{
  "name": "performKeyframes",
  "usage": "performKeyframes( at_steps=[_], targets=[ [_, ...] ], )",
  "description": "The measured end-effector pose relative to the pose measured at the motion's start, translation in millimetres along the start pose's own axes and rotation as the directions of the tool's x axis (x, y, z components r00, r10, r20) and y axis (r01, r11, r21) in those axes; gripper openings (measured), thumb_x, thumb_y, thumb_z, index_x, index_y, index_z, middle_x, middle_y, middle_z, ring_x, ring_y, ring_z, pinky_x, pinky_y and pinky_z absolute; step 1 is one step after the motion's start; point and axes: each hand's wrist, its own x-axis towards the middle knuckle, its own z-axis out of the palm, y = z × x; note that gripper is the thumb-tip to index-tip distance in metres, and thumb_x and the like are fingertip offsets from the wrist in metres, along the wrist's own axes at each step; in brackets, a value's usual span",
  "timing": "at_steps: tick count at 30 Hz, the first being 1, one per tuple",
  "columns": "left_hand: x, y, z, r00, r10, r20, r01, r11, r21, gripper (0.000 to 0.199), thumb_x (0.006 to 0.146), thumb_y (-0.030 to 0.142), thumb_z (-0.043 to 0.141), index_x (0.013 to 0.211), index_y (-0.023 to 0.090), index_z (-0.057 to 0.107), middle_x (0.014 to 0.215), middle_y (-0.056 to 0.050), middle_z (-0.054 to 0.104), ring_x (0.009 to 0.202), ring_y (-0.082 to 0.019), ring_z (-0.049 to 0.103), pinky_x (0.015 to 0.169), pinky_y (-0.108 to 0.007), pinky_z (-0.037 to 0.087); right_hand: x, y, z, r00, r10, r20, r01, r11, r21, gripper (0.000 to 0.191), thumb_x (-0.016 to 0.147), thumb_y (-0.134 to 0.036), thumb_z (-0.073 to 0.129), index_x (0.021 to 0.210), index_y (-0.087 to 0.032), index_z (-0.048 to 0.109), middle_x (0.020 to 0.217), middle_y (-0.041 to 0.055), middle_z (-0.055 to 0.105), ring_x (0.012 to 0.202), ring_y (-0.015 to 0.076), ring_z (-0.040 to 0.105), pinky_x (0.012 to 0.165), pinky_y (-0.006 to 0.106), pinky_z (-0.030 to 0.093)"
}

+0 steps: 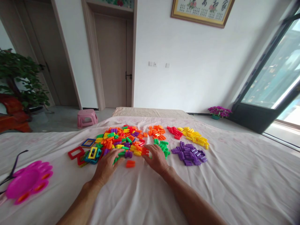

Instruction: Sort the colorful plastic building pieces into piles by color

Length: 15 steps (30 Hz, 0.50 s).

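Small plastic building blocks in mixed colours form a pile (pixel 122 137) on the cloth in front of me. My left hand (pixel 107 164) is at its near left edge, thumb and fingers apart around green and purple blocks (pixel 128 154). My right hand (pixel 156 158) is at the pile's right side, thumb and forefinger closed on a red-orange block (pixel 145 151). Just beyond its fingers lie green blocks (pixel 164 148). A lone orange block (pixel 130 163) rests between my hands. Further right are separate heaps of orange (pixel 157 132), red (pixel 174 132), yellow (pixel 194 136) and purple blocks (pixel 189 153).
Square frame-shaped pieces (pixel 89 154) lie left of the pile. At the far left are a pink flower-shaped tray (pixel 25 180) and dark-framed glasses (pixel 12 170). The light tablecloth (pixel 136 203) has folds. A pink stool (pixel 87 118) stands beyond the table.
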Motion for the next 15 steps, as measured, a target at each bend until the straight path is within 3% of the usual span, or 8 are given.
performKeyframes(
  at_steps=[2, 3, 6, 8, 10, 12, 15],
  targets=[
    [0.9, -14.3, -14.4, 0.970, -0.082, -0.227, 0.088, 0.996, 0.016, 0.040, 0.099, 0.044, 0.043, 0.119, 0.021, 0.069, 0.118, -0.009, 0.073, 0.105, -0.022, 0.068, 0.098, -0.035, 0.051, 9.6, 12.3, -5.9, 0.989, 0.112, -0.095, -0.113, 0.994, -0.006, 0.040, 0.088, -0.031, 0.069, 0.128, -0.024, 0.066, 0.123, 0.0082, 0.072, 0.113, 0.0261, 0.063, 0.102, 0.040, 0.046],
    [0.9, -22.4, -22.5, 0.927, -0.124, -0.353, 0.149, 0.988, 0.042, 0.043, 0.099, 0.043, 0.038, 0.117, 0.019, 0.070, 0.118, -0.012, 0.073, 0.110, -0.024, 0.066, 0.102, -0.037, 0.049, 15.5, 20.0, -9.5, 0.975, 0.178, -0.133, -0.180, 0.984, -0.007, 0.041, 0.089, -0.032, 0.068, 0.129, -0.024, 0.066, 0.124, 0.0081, 0.071, 0.115, 0.0264, 0.063, 0.102, 0.041, 0.047],
    [0.5, -44.5, -44.4, 0.739, -0.328, -0.588, 0.464, 0.881, 0.092, 0.052, 0.099, 0.040, 0.031, 0.123, 0.015, 0.069, 0.120, -0.017, 0.071, 0.115, -0.031, 0.063, 0.104, -0.045, 0.046, 36.0, 47.6, -21.4, 0.922, 0.348, -0.171, -0.355, 0.935, -0.008, 0.047, 0.089, -0.035, 0.065, 0.135, -0.024, 0.062, 0.123, 0.0080, 0.072, 0.115, 0.0269, 0.064, 0.099, 0.042, 0.050],
    [1.4, -54.8, -53.2, 0.577, -0.492, -0.652, 0.685, 0.726, 0.059, 0.054, 0.097, 0.040, 0.033, 0.131, 0.015, 0.066, 0.123, -0.020, 0.068, 0.113, -0.037, 0.062, 0.098, -0.052, 0.048, 50.8, 67.2, -28.1, 0.889, 0.427, -0.165, -0.436, 0.899, -0.025, 0.050, 0.089, -0.036, 0.065, 0.138, -0.024, 0.060, 0.123, 0.0083, 0.072, 0.115, 0.0269, 0.065, 0.097, 0.040, 0.051],
    [3.7, -61.7, -56.4, 0.463, -0.606, -0.647, 0.802, 0.597, 0.016, 0.056, 0.094, 0.041, 0.037, 0.137, 0.016, 0.063, 0.126, -0.023, 0.066, 0.112, -0.041, 0.062, 0.092, -0.055, 0.049, 64.9, 85.3, -32.5, 0.858, 0.484, -0.171, -0.498, 0.866, -0.046, 0.052, 0.090, -0.038, 0.065, 0.139, -0.022, 0.059, 0.125, 0.0090, 0.071, 0.116, 0.0267, 0.065, 0.097, 0.038, 0.050],
    [6.4, -67.4, -55.7, 0.453, -0.674, -0.584, 0.827, 0.562, -0.006, 0.058, 0.093, 0.044, 0.040, 0.137, 0.015, 0.063, 0.127, -0.024, 0.065, 0.112, -0.042, 0.062, 0.090, -0.055, 0.050, 76.7, 100.6, -34.3, 0.829, 0.532, -0.170, -0.547, 0.835, -0.056, 0.052, 0.091, -0.038, 0.063, 0.140, -0.020, 0.057, 0.127, 0.0102, 0.071, 0.117, 0.0265, 0.065, 0.097, 0.037, 0.049],
    [8.1, -77.6, -51.9, 0.529, -0.695, -0.486, 0.794, 0.608, -0.005, 0.060, 0.094, 0.044, 0.034, 0.133, 0.010, 0.064, 0.122, -0.027, 0.066, 0.109, -0.042, 0.062, 0.088, -0.055, 0.051, 88.6, 116.0, -33.0, 0.809, 0.572, -0.131, -0.584, 0.808, -0.081, 0.047, 0.097, -0.035, 0.055, 0.140, -0.017, 0.057, 0.131, 0.0125, 0.069, 0.120, 0.0259, 0.064, 0.098, 0.035, 0.049]
  ],
)
